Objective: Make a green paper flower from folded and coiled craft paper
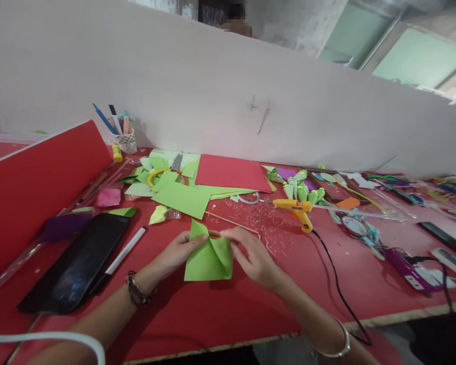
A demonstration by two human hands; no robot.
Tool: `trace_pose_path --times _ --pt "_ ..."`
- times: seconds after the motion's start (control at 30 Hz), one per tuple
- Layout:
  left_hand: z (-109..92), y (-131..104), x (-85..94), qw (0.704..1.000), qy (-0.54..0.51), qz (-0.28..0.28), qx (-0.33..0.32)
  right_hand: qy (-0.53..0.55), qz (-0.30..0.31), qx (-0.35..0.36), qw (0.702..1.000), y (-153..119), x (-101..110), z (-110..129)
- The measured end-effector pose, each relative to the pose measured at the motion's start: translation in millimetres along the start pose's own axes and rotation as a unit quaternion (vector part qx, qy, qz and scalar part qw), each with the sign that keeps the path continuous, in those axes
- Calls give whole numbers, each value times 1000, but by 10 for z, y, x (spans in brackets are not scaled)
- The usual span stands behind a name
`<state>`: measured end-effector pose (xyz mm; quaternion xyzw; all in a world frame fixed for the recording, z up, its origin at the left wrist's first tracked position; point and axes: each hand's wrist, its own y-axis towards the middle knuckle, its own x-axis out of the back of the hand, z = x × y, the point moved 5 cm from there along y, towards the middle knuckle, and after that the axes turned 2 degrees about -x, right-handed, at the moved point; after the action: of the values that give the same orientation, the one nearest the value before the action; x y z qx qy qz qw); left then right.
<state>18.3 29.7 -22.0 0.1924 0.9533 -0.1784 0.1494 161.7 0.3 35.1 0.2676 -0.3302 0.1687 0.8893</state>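
Observation:
A green paper piece (209, 261) with a fold down its middle is held up over the red table, near its front edge. My left hand (178, 252) pinches its upper left part, thumb on the front. On the other side, my right hand (254, 256) grips the upper right edge between bent fingers. Behind them lie a flat green sheet (182, 198) and a thin stick (231, 223). Scissors (161, 175) with yellow and orange handles rest among green cut pieces.
A black phone (78, 263) and a white marker (126, 249) lie left. To the right are a yellow glue gun (298, 210) with a black cord and a purple device (412, 268). Red sheets (231, 173), rolled green pieces (300, 187) and a pen cup (126, 142) stand farther back.

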Motion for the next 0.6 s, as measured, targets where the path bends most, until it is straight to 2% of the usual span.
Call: trace_pose_path --times 0.1,0.2,0.3,0.37,0.43,0.5,0.57,0.6 --pt "1 1 18 998 48 -23 22 -204 4 93 974 -121 9 145" --pt "21 -2 -4 992 105 23 59 -347 -39 175 921 -246 28 286" --pt "13 1 -16 980 173 80 59 -385 -10 241 891 -334 10 355" --pt "-8 4 -37 968 220 115 30 -385 16 255 887 -366 13 338" --pt "-26 -3 -51 950 292 110 -13 -382 14 246 891 -385 30 284" --pt "-68 -41 -60 910 403 50 -82 -383 3 218 898 -406 31 199" --pt "-127 -137 -121 831 530 -11 -171 -383 12 180 906 -435 -5 90" --pt "-143 -200 -186 783 585 -12 -213 -376 22 159 913 -452 -30 32"
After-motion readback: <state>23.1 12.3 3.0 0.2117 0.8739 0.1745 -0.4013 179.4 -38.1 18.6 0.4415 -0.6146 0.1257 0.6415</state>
